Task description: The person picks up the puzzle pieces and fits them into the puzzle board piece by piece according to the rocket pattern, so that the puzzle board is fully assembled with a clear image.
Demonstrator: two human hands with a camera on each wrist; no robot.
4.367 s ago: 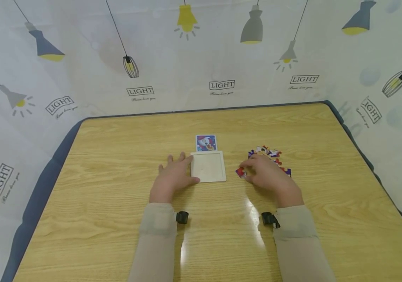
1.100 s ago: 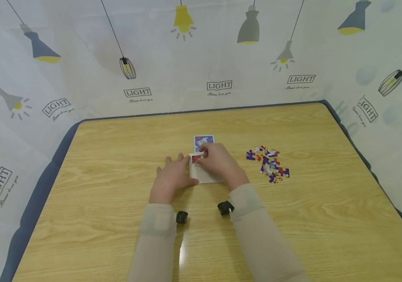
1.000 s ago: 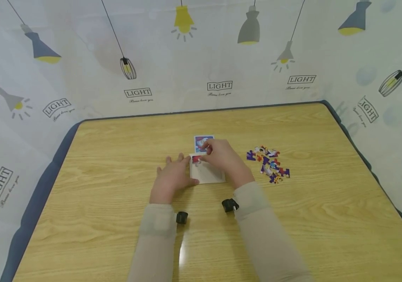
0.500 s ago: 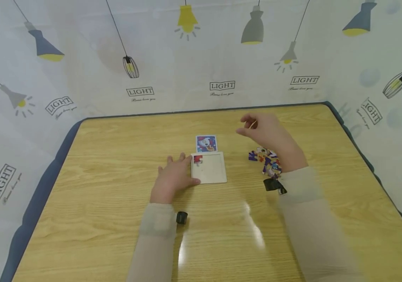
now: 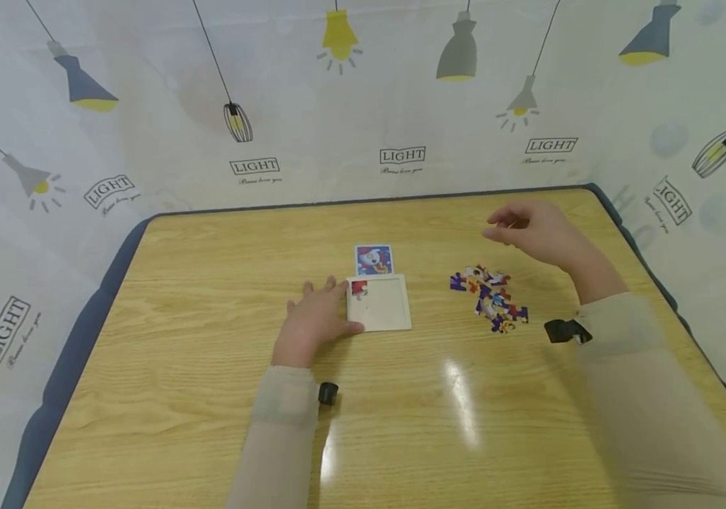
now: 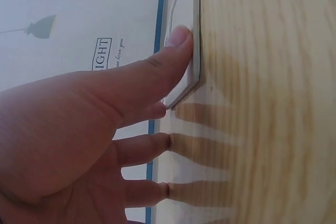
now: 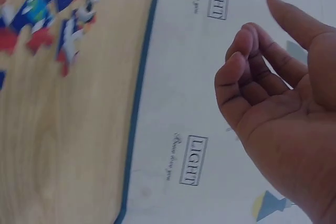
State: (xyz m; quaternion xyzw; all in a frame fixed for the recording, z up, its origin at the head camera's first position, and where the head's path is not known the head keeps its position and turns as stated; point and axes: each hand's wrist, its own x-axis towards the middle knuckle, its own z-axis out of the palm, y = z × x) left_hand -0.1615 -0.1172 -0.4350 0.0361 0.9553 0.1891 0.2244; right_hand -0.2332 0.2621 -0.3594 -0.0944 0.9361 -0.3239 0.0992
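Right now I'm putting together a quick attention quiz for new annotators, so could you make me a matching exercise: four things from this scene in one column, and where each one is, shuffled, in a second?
Things
1. left hand
2. right hand
3. picture card
4. loose puzzle pieces

Places
A. on the table, just beyond the tray
B. in a jumble, right of the tray
C. touching the tray's left side
D. raised in the air

Right pairs: 1-C, 2-D, 3-A, 4-B
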